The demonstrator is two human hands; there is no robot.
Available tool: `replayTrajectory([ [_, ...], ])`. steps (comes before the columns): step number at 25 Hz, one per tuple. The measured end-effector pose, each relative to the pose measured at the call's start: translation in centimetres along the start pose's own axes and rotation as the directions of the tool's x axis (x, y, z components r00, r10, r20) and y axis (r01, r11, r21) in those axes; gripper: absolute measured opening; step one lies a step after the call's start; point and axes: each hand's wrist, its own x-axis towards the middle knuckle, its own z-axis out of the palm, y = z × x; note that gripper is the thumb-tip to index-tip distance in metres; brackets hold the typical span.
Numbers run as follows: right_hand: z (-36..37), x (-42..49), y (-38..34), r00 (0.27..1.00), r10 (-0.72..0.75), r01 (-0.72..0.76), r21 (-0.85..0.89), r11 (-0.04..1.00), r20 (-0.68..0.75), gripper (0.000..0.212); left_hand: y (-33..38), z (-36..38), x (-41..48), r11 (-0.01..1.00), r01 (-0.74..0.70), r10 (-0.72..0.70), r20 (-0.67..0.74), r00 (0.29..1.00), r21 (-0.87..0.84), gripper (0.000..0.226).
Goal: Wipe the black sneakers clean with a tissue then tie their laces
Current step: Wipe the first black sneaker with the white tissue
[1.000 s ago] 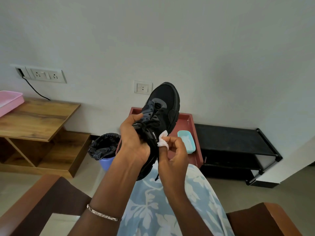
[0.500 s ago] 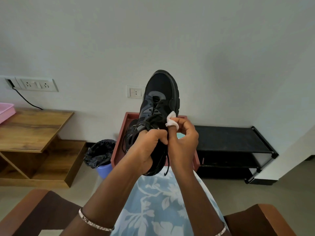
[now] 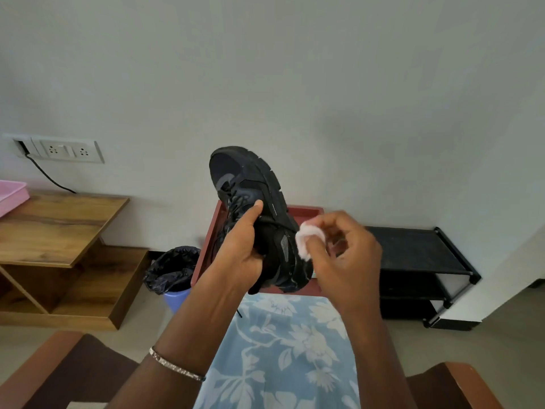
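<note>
Sneaker wiping, heel area

Left hand [image 3: 240,249] grips the black sneaker [image 3: 256,214], held toe-up above the lap; right hand [image 3: 345,261] pinches a wadded tissue [image 3: 308,239] against its heel side.

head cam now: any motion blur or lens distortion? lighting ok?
Head view: right hand and tissue smeared by motion blur; left hand and sneaker fairly sharp, though the black upper swallows detail. Head view: wide-angle bending tilts the socket strip and black rack at the edges. Lighting soft and even, no glare.
</note>
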Motion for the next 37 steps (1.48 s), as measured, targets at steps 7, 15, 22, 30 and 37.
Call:
replayTrajectory([
  [7,3.4,-0.4,0.1,0.999,-0.035,0.033,-0.124,0.992,-0.011,0.009,-0.2,-1.0,-1.6,0.989,0.020,-0.002,0.118,0.993,-0.149,0.027],
  [15,3.9,0.0,0.0,0.976,-0.162,0.194,-0.239,0.951,0.147,0.021,-1.3,-2.3,-2.1,0.958,0.032,0.008,0.138,0.990,-0.284,0.018],
  [22,1.3,-1.5,0.3,0.971,0.047,0.058,-0.427,0.902,0.232,0.017,-1.6,-2.8,-1.2,0.970,0.019,-0.005,0.058,0.998,-0.244,0.014],
  [30,4.8,1.6,1.8,0.942,-0.220,0.276,-0.210,0.938,0.255,0.023,-1.3,-3.7,-1.5,0.964,-0.047,0.066,0.062,0.996,-0.263,0.017],
  [37,1.4,-1.8,4.7,0.942,-0.233,0.244,-0.018,0.970,0.240,0.031,0.0,-5.5,0.0,0.909,-0.104,0.138,0.057,0.989,-0.403,0.013],
])
